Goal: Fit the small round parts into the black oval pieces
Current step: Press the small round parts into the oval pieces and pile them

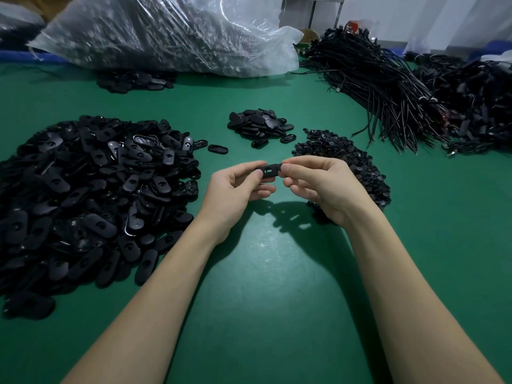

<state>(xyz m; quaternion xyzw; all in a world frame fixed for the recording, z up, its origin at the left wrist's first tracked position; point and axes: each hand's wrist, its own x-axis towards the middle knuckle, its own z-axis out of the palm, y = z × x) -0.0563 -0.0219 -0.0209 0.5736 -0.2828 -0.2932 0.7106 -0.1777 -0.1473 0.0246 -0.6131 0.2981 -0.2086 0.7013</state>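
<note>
1. Two bare hands meet above the middle of the green table (263, 286), sharing one black oval piece (268, 172) held clear of the surface
2. Left hand (235, 189) pinches the oval piece's left end between thumb and curled fingers
3. Right hand (318, 184) pinches the right end the same way, fingers curled round it; whether a small round part sits under those fingertips cannot be told
4. One small light mark shows on the face of the held piece
5. Large heap of oval pieces (91, 195) fills the left of the frame
6. Smaller heap of oval pieces (260, 126) lies just above centre, with a few loose ones (218, 149) between the two heaps
7. Small round parts (335, 151) lie in a pile right of centre, partly behind the right hand
8. Clear plastic bag (171, 31) of dark parts slumps at the upper left, with a low heap of black pieces (135, 81) in front of it
9. Black cables (388, 87) lie bundled at the upper right
</note>
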